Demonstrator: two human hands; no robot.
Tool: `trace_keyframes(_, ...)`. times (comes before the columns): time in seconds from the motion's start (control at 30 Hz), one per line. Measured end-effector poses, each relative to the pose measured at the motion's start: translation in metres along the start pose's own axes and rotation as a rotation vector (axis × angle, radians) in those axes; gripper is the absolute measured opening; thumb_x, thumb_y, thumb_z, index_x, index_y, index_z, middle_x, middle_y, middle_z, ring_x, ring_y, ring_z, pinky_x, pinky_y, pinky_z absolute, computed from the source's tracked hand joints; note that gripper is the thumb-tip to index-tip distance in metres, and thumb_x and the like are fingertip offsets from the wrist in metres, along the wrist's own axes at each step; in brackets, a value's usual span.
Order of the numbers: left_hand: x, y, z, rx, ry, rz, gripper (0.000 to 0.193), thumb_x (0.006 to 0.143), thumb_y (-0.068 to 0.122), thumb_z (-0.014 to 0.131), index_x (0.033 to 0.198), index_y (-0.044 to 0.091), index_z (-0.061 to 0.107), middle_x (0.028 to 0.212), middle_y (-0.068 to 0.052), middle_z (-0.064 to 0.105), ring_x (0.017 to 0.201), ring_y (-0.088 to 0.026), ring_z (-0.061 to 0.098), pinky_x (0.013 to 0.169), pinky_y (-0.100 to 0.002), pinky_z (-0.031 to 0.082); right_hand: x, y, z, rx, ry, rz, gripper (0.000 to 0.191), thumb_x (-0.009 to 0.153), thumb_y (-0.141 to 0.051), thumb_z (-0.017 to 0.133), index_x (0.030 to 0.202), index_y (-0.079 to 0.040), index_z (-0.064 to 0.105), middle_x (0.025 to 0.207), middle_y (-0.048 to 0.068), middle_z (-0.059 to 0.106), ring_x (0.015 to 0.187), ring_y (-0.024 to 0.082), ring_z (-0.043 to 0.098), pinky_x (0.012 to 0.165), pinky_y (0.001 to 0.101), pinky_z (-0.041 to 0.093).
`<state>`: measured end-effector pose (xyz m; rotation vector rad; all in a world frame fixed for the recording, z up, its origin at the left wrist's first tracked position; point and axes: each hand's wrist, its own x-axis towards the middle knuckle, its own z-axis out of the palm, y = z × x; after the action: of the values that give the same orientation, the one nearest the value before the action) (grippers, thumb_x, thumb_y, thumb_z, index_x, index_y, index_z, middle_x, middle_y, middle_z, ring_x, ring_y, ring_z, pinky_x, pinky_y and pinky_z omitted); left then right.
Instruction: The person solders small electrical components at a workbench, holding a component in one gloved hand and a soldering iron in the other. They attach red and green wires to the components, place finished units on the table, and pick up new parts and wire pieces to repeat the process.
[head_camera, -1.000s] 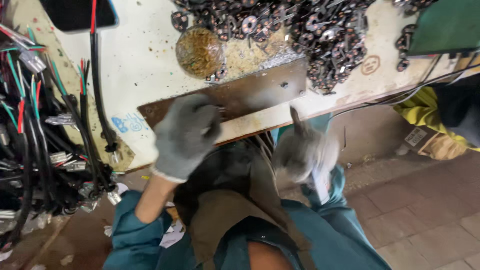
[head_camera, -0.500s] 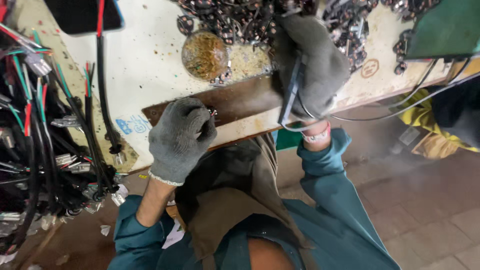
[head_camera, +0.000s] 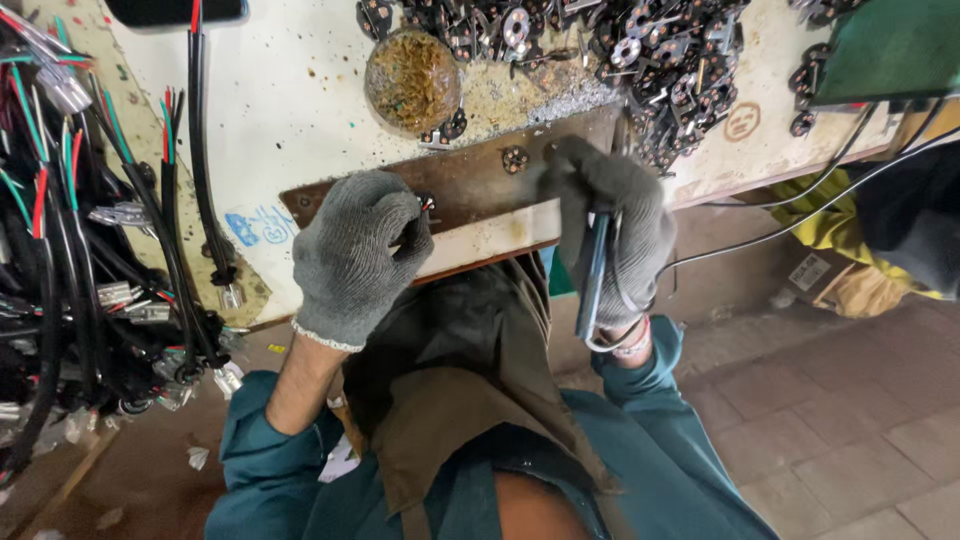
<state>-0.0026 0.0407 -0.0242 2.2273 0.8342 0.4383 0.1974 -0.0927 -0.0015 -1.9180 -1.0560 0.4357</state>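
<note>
Both my hands wear grey knit gloves. My left hand (head_camera: 355, 255) rests at the near edge of a rusty metal plate (head_camera: 470, 180) and pinches a small part with thin red and white wires (head_camera: 427, 203). My right hand (head_camera: 610, 225) is closed around a dark slim tool with a grey cord (head_camera: 595, 270), its tip reaching onto the plate beside a small round perforated disc (head_camera: 515, 158). The tool's tip is hidden by the glove.
A heap of small dark perforated discs (head_camera: 640, 50) lies at the back of the stained white bench (head_camera: 290, 100). A round crusted brown lump (head_camera: 412, 80) sits behind the plate. Bundles of black, red and green cables (head_camera: 80, 250) hang at the left. A green board (head_camera: 890, 45) is at the right.
My right hand rose from below the bench with the tool, went up to the disc heap, then came back down to the plate's right end. My left hand stayed on the plate.
</note>
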Motion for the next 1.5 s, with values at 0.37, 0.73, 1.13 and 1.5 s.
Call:
trace_keyframes(0.37, 0.008, 0.006, -0.006, 0.014, -0.009, -0.045, 0.015, 0.083, 0.011, 0.078, 0.089, 0.01, 0.065, 0.105, -0.007, 0.066, 0.099, -0.03, 0.067, 0.079, -0.04, 0.056, 0.011, -0.02, 0.018, -0.619, -0.441, -0.33, 0.024, 0.09, -0.008, 0.071, 0.114, -0.008, 0.069, 0.121, 0.03, 0.069, 0.101, 0.041, 0.072, 0.074, 0.0384, 0.058)
trace_keyframes(0.73, 0.009, 0.017, 0.018, 0.059, -0.099, -0.019, 0.016, 0.082, 0.015, 0.077, 0.092, 0.014, 0.065, 0.104, -0.006, 0.064, 0.094, -0.028, 0.065, 0.068, -0.042, 0.054, -0.01, 0.014, 0.026, -0.155, -0.184, -0.12, 0.014, 0.091, -0.004, 0.073, 0.098, -0.017, 0.07, 0.095, 0.007, 0.073, 0.083, 0.029, 0.072, 0.079, 0.0394, 0.055)
trace_keyframes(1.13, -0.086, 0.013, -0.009, 0.421, -0.088, -0.139, 0.045, 0.091, 0.014, 0.07, 0.136, 0.011, 0.064, 0.127, -0.008, 0.066, 0.118, -0.029, 0.063, 0.103, -0.045, 0.051, -0.035, 0.032, 0.058, 0.562, 0.204, 0.328, 0.033, 0.097, 0.002, 0.068, 0.114, -0.009, 0.042, 0.122, 0.017, 0.076, 0.071, 0.014, 0.066, 0.062, 0.0295, 0.055)
trace_keyframes(1.5, -0.009, -0.044, -0.03, 0.515, 0.276, -0.309, 0.039, 0.113, 0.019, 0.066, 0.148, 0.007, 0.052, 0.135, -0.015, 0.058, 0.125, -0.035, 0.054, 0.106, -0.046, 0.047, -0.03, 0.041, 0.056, 0.163, 0.266, -0.174, 0.033, 0.099, 0.002, 0.068, 0.117, -0.008, 0.042, 0.11, 0.01, 0.048, 0.097, 0.025, 0.053, 0.126, 0.0485, 0.039)
